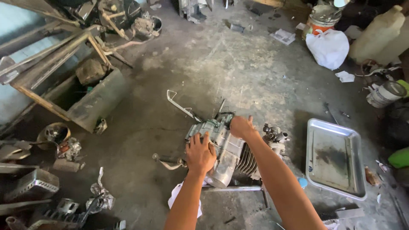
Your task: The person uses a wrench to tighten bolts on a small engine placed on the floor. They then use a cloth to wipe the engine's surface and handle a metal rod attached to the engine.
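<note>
A small motorcycle engine (226,149) sits on the stained concrete floor (221,68), just left of a dented metal tray (334,157). The left hand (200,154) lies flat on the engine's near side cover, fingers spread and pressing rather than gripping, while the right hand (241,127) is closed over the engine's far top edge, grasping it. A white plastic bag (329,47) and scrap parts lie well apart around the floor

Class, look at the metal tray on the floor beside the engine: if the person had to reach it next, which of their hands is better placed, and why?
Probably the right hand: the metal tray lies on that arm's side of the engine, while the left hand rests flat on the casing's far side from it.
</note>
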